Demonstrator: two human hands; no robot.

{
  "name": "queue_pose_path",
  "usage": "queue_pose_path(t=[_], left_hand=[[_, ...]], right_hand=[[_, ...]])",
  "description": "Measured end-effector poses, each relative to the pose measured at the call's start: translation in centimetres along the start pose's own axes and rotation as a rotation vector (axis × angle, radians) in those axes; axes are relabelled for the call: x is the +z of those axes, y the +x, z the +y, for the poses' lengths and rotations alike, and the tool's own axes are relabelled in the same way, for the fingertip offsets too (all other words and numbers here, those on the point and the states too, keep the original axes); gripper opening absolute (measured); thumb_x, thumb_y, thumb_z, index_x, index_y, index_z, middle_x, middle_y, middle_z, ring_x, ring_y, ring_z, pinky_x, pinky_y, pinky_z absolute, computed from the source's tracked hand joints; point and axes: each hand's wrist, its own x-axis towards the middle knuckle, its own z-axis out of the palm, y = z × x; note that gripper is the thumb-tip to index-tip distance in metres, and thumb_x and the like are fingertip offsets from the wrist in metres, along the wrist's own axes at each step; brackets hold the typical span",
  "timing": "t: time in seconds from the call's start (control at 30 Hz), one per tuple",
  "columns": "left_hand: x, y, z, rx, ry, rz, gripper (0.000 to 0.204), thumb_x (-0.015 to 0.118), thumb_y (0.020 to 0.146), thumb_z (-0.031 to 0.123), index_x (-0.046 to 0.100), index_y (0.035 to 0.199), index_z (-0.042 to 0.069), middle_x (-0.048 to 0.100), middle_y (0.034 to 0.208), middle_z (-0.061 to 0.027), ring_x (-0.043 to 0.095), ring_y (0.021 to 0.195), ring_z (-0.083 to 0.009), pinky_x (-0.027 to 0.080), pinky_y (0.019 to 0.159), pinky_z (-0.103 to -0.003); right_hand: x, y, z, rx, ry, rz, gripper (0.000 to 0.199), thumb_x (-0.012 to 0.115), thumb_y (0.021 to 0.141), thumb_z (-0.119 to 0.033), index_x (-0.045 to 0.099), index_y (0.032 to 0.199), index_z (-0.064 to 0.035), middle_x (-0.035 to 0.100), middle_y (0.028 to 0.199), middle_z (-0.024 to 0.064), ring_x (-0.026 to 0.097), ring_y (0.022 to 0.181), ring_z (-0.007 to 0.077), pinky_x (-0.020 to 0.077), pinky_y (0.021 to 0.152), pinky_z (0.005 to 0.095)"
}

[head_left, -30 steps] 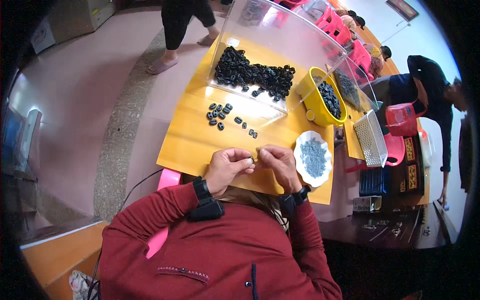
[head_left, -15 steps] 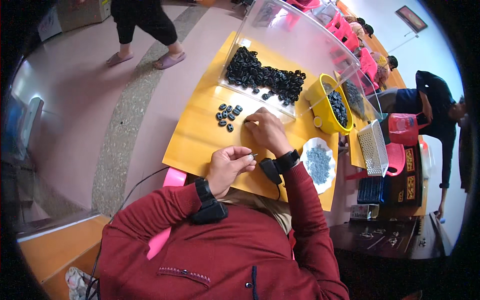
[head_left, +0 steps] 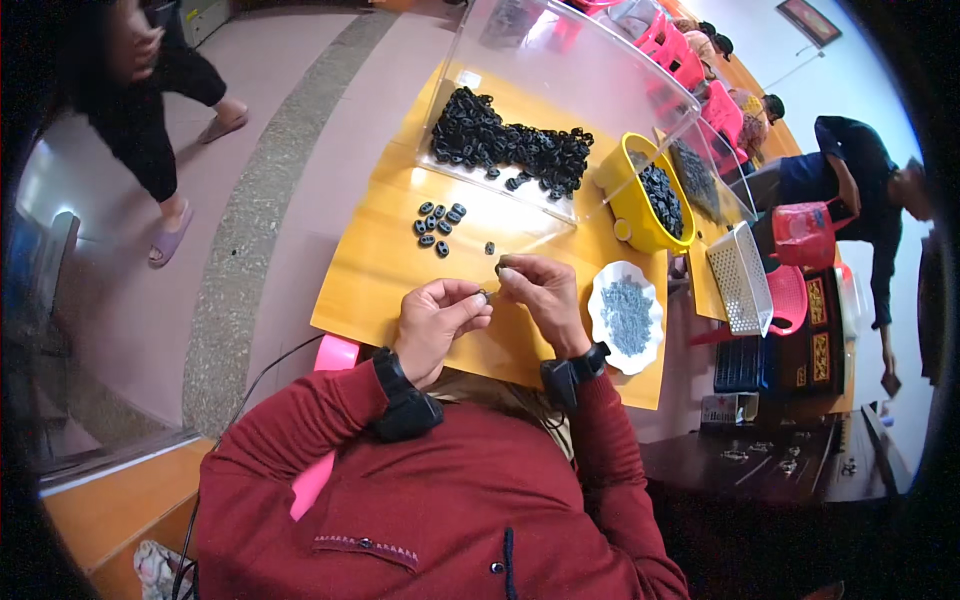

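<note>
My left hand (head_left: pixel 437 325) is pinched on a small dark part (head_left: pixel 485 297) at its fingertips. Close beside it, my right hand (head_left: pixel 545 297) pinches another small dark piece (head_left: pixel 501 267), mostly covered by the thumb and finger. Beyond the hands a single small black piece (head_left: pixel 490 248) lies on the yellow table (head_left: pixel 375 270). To its left is a loose group of black oval pieces with two holes (head_left: pixel 443 212). A large heap of similar black pieces (head_left: pixel 510 145) sits farther off in a clear plastic bin (head_left: pixel 610 55).
At the right stands a yellow tub (head_left: pixel 613 205) of dark parts, with a white scalloped dish (head_left: pixel 597 307) of small grey translucent pieces nearer me. A white perforated basket (head_left: pixel 735 280) is farther right. One person (head_left: pixel 140 110) walks at the left; another (head_left: pixel 860 190) stands at the right.
My right hand has drawn back from the table toward my left hand, and the single piece now shows where its fingertips were. The walking person has moved left.
</note>
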Motion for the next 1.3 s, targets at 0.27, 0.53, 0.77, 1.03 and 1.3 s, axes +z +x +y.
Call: queue_pose_path(t=[0.27,0.53,0.77,1.03,1.3], left_hand=[[0.1,0.1,-0.2,-0.004,0.046,-0.018,0.013,0.062,0.087,0.001,0.058,0.099,-0.003,0.064,0.088,-0.0086,0.064,0.077,-0.0138,0.055,0.072,-0.023],[0.2,0.1,-0.3,0.001,0.049,-0.021,0.014,0.062,0.087,0.001,0.058,0.1,-0.003,0.064,0.088,-0.0087,0.064,0.077,-0.0132,0.055,0.072,-0.023],[0.4,0.0,-0.3,0.006,0.05,-0.024,0.015,0.062,0.086,0.001,0.058,0.1,-0.003,0.064,0.088,-0.0089,0.064,0.077,-0.0134,0.055,0.073,-0.023],[0.3,0.1,-0.4,0.007,0.065,-0.022,0.015,0.062,0.086,0.001,0.058,0.1,-0.003,0.064,0.089,-0.0092,0.064,0.077,-0.0138,0.055,0.073,-0.023],[0.2,0.2,-0.6,0.013,0.104,-0.004,0.015,0.063,0.086,0.002,0.058,0.1,-0.003,0.064,0.089,-0.0088,0.064,0.077,-0.0133,0.055,0.073,-0.023]], right_hand=[[2.1,-3.7,-0.8,0.202,0.452,0.048,0.021,0.063,0.087,-0.002,0.064,0.107,0.0036,0.068,0.093,0.0088,0.064,0.078,0.0123,0.0529,0.07,0.0242],[2.0,-4.2,0.3,0.18,0.39,0.061,0.021,0.062,0.087,-0.001,0.063,0.107,0.0063,0.068,0.095,0.01,0.063,0.079,0.0132,0.0526,0.07,0.0239],[1.9,-4.5,0.6,0.192,0.507,0.083,0.017,0.062,0.087,-0.002,0.064,0.103,0.0053,0.068,0.096,0.0115,0.065,0.08,0.0149,0.0536,0.072,0.0243],[1.9,-4.4,1.2,0.181,0.523,0.135,0.014,0.061,0.087,0.0,0.063,0.101,0.003,0.067,0.095,0.0108,0.065,0.081,0.0146,0.0542,0.071,0.0251],[2.0,-4.6,1.0,0.147,0.589,0.172,0.017,0.06,0.087,0.001,0.062,0.105,0.0027,0.067,0.095,0.0103,0.064,0.079,0.0141,0.0548,0.071,0.0259]])
